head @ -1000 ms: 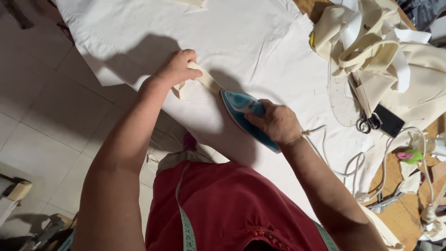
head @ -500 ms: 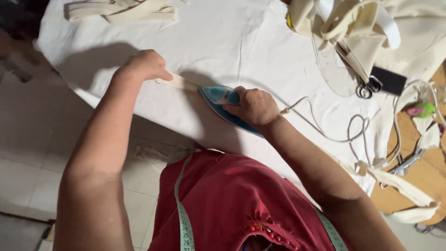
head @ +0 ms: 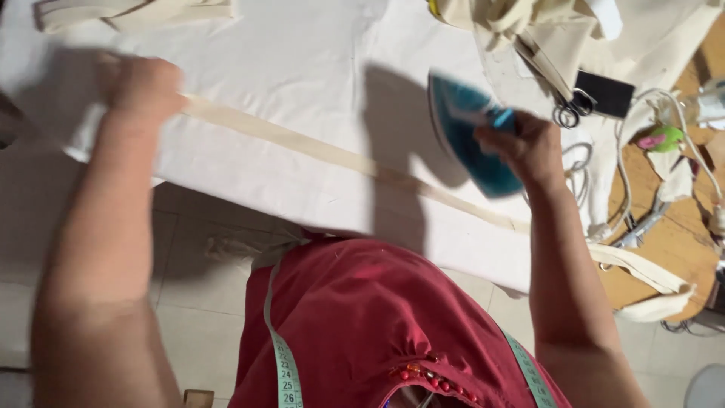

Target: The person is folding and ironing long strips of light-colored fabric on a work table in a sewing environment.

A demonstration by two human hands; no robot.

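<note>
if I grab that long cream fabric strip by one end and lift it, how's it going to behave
The strip looks thin and flat, so it would likely droop limply. It probably weighs little. Past the table edge it already sags, so it may slide off the white cloth.

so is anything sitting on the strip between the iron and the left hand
Nothing visible does. The cream fabric strip runs bare across the white cloth-covered table from the left hand toward the blue iron, which the right hand holds lifted off the cloth. The scissors lie beyond it, off the strip.
</note>
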